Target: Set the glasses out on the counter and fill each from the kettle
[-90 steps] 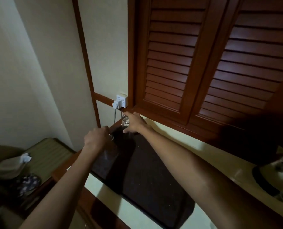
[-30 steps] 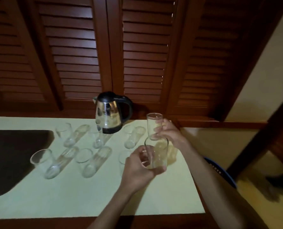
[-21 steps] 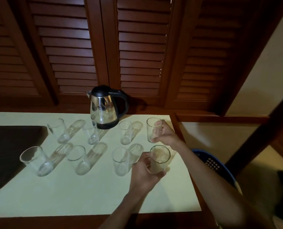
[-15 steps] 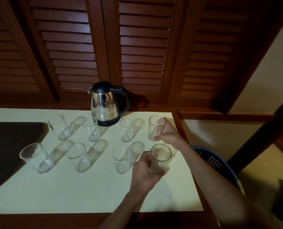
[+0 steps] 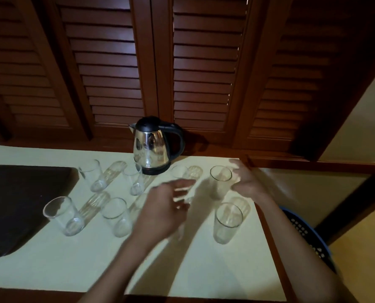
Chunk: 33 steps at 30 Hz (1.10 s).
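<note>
At the right end of a pale counter (image 5: 50, 270), the right grip (image 5: 245, 182) hovers with fingers spread and nothing in them, just beside the rear right glass (image 5: 219, 182), which stands upright. The left grip (image 5: 164, 208), blurred by motion, shows loosely extended fingers and appears to hold nothing. It hangs over the middle of the counter and covers part of one glass. Nearer the camera, the front right glass (image 5: 227, 223) stands upright, apart from both grips. The other glasses (image 5: 116, 217) run leftward in two rows, and all look empty, so pouring seems not yet begun.

The kettle (image 5: 152, 147) stands upright at the back of the counter, beyond both grips and to their left, touching neither. Its long axis is vertical, its spout faces left and its black handle (image 5: 180, 141) faces right. That places the handle on the right grip's side, so the right grip looks better placed to take it, reaching back and left past the rear glasses.

A dark mat (image 5: 18, 204) covers the counter's left end, a blue basket (image 5: 309, 237) sits below its right edge, and louvred doors (image 5: 193, 62) fill the background.
</note>
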Each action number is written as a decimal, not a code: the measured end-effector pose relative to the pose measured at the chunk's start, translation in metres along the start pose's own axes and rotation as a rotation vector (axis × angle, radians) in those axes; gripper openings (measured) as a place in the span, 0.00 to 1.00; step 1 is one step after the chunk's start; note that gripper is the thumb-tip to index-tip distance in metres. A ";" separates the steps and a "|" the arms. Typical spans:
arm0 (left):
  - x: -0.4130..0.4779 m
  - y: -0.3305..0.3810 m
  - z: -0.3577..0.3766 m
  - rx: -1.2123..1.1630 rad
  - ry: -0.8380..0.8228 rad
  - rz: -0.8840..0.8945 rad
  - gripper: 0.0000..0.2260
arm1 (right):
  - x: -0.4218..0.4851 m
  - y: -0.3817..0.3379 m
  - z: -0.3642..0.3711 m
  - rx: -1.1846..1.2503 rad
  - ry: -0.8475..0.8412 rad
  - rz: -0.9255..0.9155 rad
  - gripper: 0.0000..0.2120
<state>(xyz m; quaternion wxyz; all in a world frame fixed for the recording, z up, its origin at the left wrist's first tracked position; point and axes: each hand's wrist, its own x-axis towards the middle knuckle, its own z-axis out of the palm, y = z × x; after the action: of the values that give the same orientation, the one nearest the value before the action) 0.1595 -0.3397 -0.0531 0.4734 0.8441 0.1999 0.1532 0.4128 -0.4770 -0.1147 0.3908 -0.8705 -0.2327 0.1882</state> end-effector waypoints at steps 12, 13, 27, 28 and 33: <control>0.155 -0.030 -0.150 0.445 0.240 0.109 0.09 | 0.071 -0.163 0.052 0.199 0.127 -0.202 0.29; 0.166 -0.032 -0.152 0.475 0.229 0.101 0.05 | 0.082 -0.163 0.059 0.188 0.109 -0.177 0.32; 0.244 -0.059 -0.160 0.584 -0.136 0.203 0.30 | 0.136 -0.160 0.098 0.411 -0.049 -0.129 0.19; 0.245 -0.060 -0.160 0.577 -0.139 0.205 0.30 | 0.138 -0.160 0.101 0.440 -0.026 -0.116 0.20; 0.239 -0.058 -0.159 0.535 -0.142 0.225 0.30 | 0.143 -0.161 0.113 0.601 0.078 -0.056 0.14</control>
<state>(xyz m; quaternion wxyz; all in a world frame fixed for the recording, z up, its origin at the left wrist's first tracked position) 0.2852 -0.0795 -0.0062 0.2268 0.9644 0.1046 0.0872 0.4310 -0.2365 -0.0820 0.6446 -0.7157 -0.1750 0.2041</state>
